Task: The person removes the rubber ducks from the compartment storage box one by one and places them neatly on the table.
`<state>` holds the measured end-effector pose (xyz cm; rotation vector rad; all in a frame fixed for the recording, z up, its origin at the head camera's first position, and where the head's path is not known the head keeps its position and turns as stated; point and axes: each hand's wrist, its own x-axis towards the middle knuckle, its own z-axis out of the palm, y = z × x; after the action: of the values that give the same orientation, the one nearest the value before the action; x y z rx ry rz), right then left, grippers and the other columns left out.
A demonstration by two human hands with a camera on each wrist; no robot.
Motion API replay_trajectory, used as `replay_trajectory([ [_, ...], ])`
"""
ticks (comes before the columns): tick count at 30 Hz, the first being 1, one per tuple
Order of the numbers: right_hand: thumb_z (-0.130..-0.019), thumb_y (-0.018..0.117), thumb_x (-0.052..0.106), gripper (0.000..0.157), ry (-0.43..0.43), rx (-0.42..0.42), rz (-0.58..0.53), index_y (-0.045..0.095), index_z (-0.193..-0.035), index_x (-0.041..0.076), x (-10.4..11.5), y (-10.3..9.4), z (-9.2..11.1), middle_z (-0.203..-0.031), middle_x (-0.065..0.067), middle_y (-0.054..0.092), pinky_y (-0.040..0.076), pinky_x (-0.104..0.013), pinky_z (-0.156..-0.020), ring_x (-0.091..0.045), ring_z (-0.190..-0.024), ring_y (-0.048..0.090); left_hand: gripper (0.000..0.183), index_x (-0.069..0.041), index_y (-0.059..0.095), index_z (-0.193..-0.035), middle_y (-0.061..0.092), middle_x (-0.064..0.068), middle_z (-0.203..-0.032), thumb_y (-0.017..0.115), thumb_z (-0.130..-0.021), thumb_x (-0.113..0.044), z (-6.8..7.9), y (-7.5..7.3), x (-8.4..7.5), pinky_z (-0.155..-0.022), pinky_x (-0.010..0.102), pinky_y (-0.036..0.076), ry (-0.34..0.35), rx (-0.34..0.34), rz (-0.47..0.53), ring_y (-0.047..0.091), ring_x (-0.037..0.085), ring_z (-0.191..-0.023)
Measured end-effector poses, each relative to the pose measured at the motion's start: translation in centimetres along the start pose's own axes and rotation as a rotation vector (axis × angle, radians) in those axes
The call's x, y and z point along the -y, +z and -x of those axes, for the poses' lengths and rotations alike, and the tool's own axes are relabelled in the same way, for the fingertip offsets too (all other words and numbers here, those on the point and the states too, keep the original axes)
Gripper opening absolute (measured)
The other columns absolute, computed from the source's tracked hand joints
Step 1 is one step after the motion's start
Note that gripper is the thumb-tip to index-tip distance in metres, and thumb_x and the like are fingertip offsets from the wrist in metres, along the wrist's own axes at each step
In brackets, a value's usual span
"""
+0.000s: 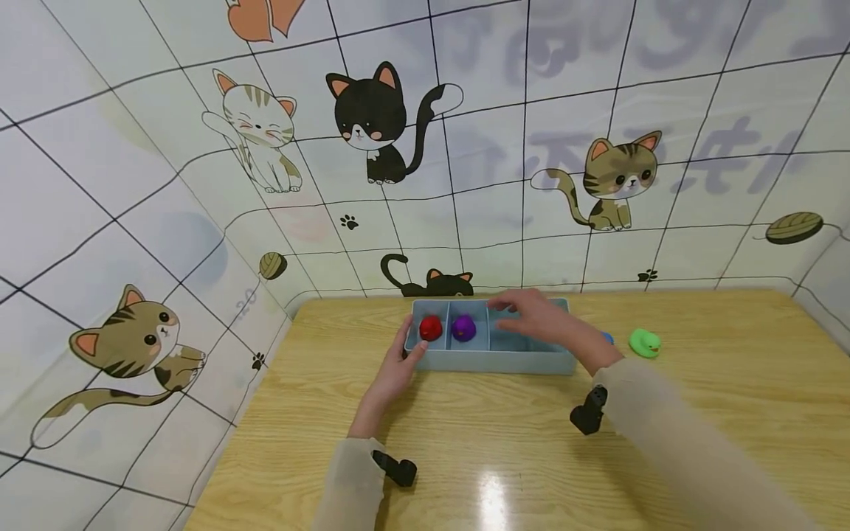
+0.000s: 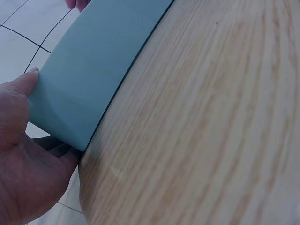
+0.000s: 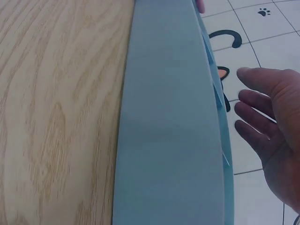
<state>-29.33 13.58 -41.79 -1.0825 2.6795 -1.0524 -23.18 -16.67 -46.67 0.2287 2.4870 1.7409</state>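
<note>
A light blue divided box lies lengthwise near the back of the table. Its leftmost compartment holds a red toy duck, and a purple toy duck sits in the one beside it. My left hand grips the box's left end, thumb at the front rim and fingers round the side. Over the right-hand compartments hovers my right hand, fingers loosely bent and apart, partly covering them. In the right wrist view, nothing shows between that hand's thumb and fingers.
On the wooden table, a green toy duck stands right of the box. A small blue object peeks out behind my right forearm. A wall covering with printed cats rises directly behind the table.
</note>
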Motion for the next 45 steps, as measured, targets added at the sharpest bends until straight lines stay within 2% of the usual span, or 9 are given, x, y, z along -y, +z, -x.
replay_trajectory([
  [4,-0.098,0.067,0.003,0.041,-0.003,-0.014,-0.017,0.058,-0.136,-0.008,0.4,1.1,-1.2,-0.137,-0.025,0.058,0.044,-0.053,-0.107,-0.045,-0.126,0.053,0.067,-0.009,0.017,-0.165,0.014,0.023,-0.168,0.053,-0.109,-0.019,-0.2,0.1,0.6,-0.122,0.057,0.015,-0.010,-0.029,0.019,0.009,0.043,-0.154],
  [9,-0.097,0.069,0.002,0.039,0.006,-0.011,-0.012,0.061,-0.135,-0.007,0.9,2.1,-2.5,-0.135,-0.024,0.060,0.046,-0.053,-0.104,-0.044,-0.126,0.055,0.067,-0.016,0.020,-0.166,0.017,0.017,-0.169,0.055,-0.108,-0.022,-1.2,0.3,2.7,-0.122,0.056,0.017,0.001,-0.058,-0.004,0.013,0.040,-0.154],
  [13,-0.096,0.069,0.003,0.037,0.041,-0.002,0.022,0.064,-0.132,-0.005,1.0,2.6,-3.2,-0.131,-0.021,0.064,0.047,-0.055,-0.102,-0.040,-0.124,0.058,0.068,-0.020,0.021,-0.166,0.018,0.015,-0.169,0.056,-0.108,-0.027,-1.4,0.3,3.3,-0.122,0.055,0.020,0.008,-0.052,-0.007,0.015,0.038,-0.154],
  [17,-0.096,0.068,0.002,0.036,0.069,0.026,0.044,0.065,-0.131,-0.002,1.0,3.0,-3.6,-0.131,-0.018,0.065,0.047,-0.053,-0.104,-0.038,-0.125,0.058,0.069,-0.021,0.020,-0.166,0.018,0.013,-0.169,0.056,-0.107,-0.031,-1.5,0.3,3.3,-0.122,0.053,0.019,0.006,-0.043,-0.007,0.015,0.037,-0.155],
  [30,-0.096,0.067,0.000,0.034,0.026,0.075,0.100,0.066,-0.130,-0.003,1.2,3.5,-4.2,-0.129,-0.017,0.066,0.050,-0.049,-0.102,-0.035,-0.122,0.061,0.068,-0.024,0.019,-0.166,0.015,0.016,-0.170,0.054,-0.108,-0.030,-1.5,0.4,3.3,-0.123,0.053,0.016,-0.008,-0.041,-0.006,0.012,0.037,-0.155],
  [33,-0.096,0.067,-0.001,0.035,0.026,0.098,0.107,0.066,-0.131,-0.003,1.4,3.5,-4.4,-0.130,-0.017,0.066,0.049,-0.050,-0.103,-0.036,-0.123,0.060,0.068,-0.019,0.018,-0.166,0.015,0.018,-0.169,0.054,-0.108,-0.028,-0.9,0.4,2.2,-0.123,0.055,0.016,-0.022,-0.033,-0.008,0.012,0.039,-0.155],
  [37,-0.096,0.068,0.000,0.035,0.025,0.117,0.124,0.066,-0.131,-0.003,1.3,3.6,-4.7,-0.130,-0.017,0.066,0.048,-0.050,-0.104,-0.037,-0.124,0.059,0.067,-0.018,0.016,-0.166,0.014,0.018,-0.169,0.052,-0.109,-0.025,-0.8,0.4,1.9,-0.122,0.057,0.016,-0.038,-0.025,-0.016,0.010,0.040,-0.155],
  [40,-0.096,0.069,0.001,0.035,0.012,0.122,0.156,0.066,-0.131,-0.003,1.3,3.9,-5.0,-0.130,-0.018,0.065,0.048,-0.050,-0.103,-0.036,-0.123,0.059,0.067,-0.023,0.016,-0.166,0.013,0.015,-0.170,0.051,-0.110,-0.027,-1.3,0.4,3.2,-0.122,0.058,0.016,-0.031,-0.030,-0.014,0.009,0.039,-0.155],
  [45,-0.096,0.070,0.004,0.036,0.006,0.133,0.203,0.067,-0.131,-0.001,1.1,4.4,-5.3,-0.131,-0.017,0.065,0.048,-0.049,-0.104,-0.036,-0.124,0.058,0.068,-0.026,0.018,-0.166,0.015,0.014,-0.170,0.053,-0.109,-0.033,-1.4,0.4,3.3,-0.122,0.057,0.017,-0.017,-0.032,-0.014,0.011,0.038,-0.155],
])
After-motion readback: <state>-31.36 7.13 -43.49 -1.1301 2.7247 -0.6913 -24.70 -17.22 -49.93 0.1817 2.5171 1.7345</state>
